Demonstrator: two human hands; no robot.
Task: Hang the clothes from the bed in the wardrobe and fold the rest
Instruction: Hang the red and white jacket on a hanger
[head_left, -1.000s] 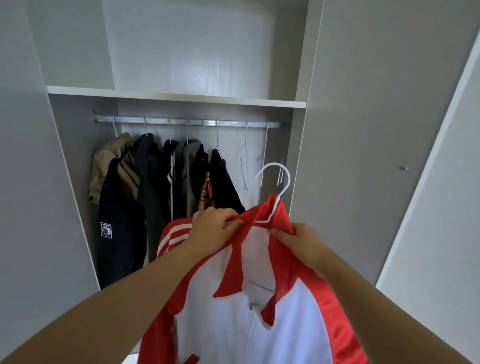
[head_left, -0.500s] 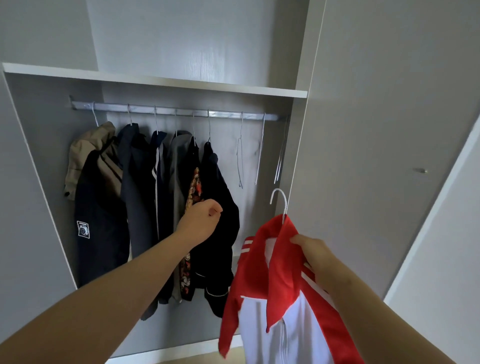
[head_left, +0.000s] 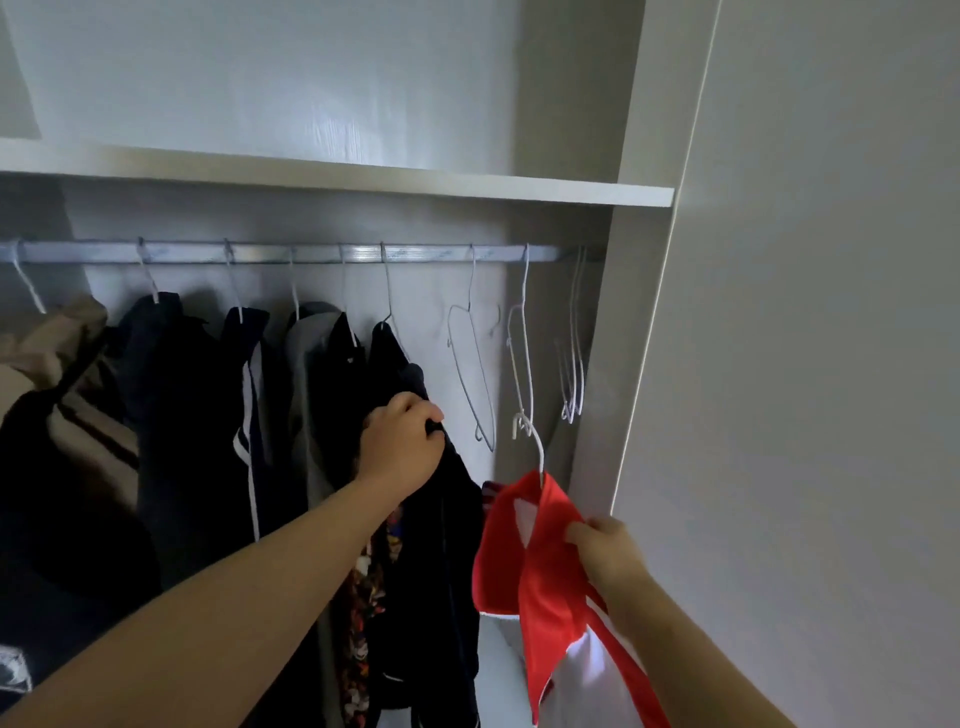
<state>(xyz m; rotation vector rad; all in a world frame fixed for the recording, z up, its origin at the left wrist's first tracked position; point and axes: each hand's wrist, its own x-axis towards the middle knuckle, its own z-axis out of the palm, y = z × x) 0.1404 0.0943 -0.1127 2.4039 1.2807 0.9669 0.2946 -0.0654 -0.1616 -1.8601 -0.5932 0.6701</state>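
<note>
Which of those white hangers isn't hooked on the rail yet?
The hanger inside the red and white jacket, which the right hand holds. Its hook is free below the rail; all others hook over it.

Red-and-white jacket (head_left: 545, 587): mounted on a white hanger (head_left: 535, 441), collar uppermost, body hanging down out of frame. The right hand (head_left: 605, 551) pinches its collar. The hook is below the wardrobe rail (head_left: 311, 253), not engaged. Hung garments occupy the rail's left part; the left hand (head_left: 402, 447) grips the rightmost black garment (head_left: 415, 545).

White shelf (head_left: 467, 183) spans the grey wardrobe (head_left: 260, 78) above a rail (head_left: 311, 253).
</note>
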